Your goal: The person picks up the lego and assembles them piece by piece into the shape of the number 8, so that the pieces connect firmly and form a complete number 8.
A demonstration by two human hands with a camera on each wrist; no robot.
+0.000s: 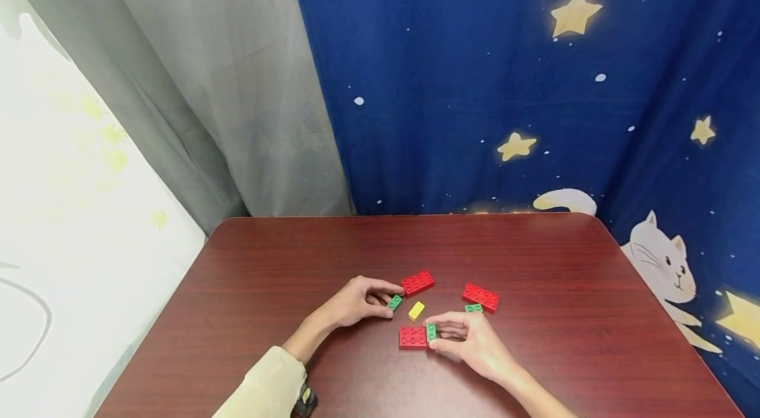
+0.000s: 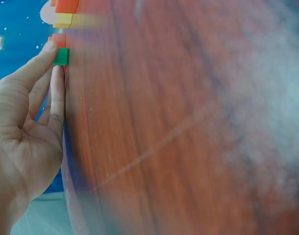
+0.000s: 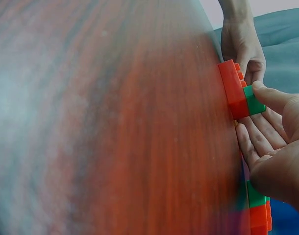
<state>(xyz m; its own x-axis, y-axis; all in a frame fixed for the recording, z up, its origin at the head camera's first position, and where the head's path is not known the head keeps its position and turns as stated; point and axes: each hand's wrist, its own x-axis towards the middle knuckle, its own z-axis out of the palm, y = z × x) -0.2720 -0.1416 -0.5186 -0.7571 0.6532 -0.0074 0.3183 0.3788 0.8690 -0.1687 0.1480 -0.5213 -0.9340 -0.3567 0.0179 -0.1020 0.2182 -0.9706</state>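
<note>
My left hand (image 1: 355, 301) pinches a small green brick (image 1: 394, 302) between thumb and fingers, low at the table. Just behind that brick lies a red brick (image 1: 417, 283). My right hand (image 1: 477, 342) grips a second green brick (image 1: 431, 332) by its ends. This one stands against the right end of the front red brick (image 1: 412, 337); whether they are joined I cannot tell. A small yellow brick (image 1: 416, 310) lies between the two hands. In the right wrist view, the thumb presses the green brick (image 3: 254, 100) beside the red brick (image 3: 233, 89).
Beyond my right hand, another red brick (image 1: 481, 297) lies with a green brick (image 1: 473, 308) at its near side, partly covered by the hand. The brown table (image 1: 267, 273) ends at a blue star-patterned curtain (image 1: 451, 75) and a grey curtain (image 1: 237, 75).
</note>
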